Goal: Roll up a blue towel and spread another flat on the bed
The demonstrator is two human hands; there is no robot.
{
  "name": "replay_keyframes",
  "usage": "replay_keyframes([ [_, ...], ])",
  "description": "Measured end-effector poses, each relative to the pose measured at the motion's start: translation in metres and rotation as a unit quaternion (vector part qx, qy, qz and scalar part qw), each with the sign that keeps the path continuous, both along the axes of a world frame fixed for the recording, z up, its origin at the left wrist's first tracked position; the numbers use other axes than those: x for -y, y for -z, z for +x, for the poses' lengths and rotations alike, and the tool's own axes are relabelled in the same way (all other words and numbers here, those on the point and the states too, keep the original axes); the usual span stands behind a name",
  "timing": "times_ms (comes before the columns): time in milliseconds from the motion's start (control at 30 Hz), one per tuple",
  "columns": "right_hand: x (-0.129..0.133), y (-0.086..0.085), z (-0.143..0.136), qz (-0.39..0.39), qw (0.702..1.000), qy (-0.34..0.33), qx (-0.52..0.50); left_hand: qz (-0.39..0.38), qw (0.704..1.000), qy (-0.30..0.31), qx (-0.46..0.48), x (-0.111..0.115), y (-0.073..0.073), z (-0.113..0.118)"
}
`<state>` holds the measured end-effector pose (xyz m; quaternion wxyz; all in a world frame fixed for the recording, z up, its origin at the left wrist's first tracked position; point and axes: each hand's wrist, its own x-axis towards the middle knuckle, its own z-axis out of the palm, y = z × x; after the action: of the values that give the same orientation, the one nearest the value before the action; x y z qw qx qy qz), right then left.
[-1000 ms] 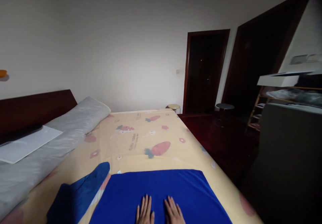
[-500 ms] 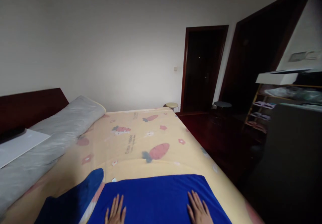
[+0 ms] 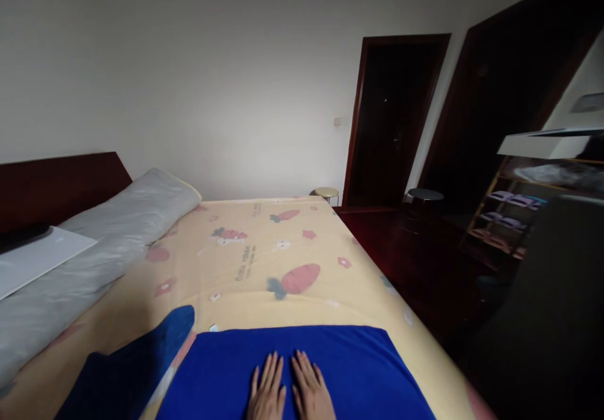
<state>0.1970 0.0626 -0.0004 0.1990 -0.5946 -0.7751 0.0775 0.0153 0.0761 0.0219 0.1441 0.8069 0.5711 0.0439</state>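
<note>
- We laid our left hand (image 3: 267,390) and right hand (image 3: 309,387) flat, fingers spread, side by side, on the blue cloth (image 3: 340,370).
- The cloth lay on the bed (image 3: 264,250) at its near edge.
- A darker blue piece (image 3: 127,370) lay just beside it, toward the grey bolster (image 3: 94,244).

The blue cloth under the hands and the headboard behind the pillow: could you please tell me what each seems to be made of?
The blue cloth looks like a soft, matte knit or fleece: it lies flat under both hands without shine. The exact fibre cannot be told. The headboard looks like dark reddish-brown wood or veneer with a smooth, slightly satin finish; the dim light hides any grain.
</note>
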Motion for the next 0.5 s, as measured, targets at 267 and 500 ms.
replay_keyframes([
  [267, -0.029, -0.009, 0.027, -0.059, 0.997, 0.038, 0.008, 0.049, 0.997, -0.057, -0.021, -0.044, -0.006, -0.026],
  [500, -0.035, -0.012, 0.143, -0.079, 0.974, 0.192, 0.086, 0.018, 0.959, -0.227, -0.168, -0.065, -0.027, -0.127],
])
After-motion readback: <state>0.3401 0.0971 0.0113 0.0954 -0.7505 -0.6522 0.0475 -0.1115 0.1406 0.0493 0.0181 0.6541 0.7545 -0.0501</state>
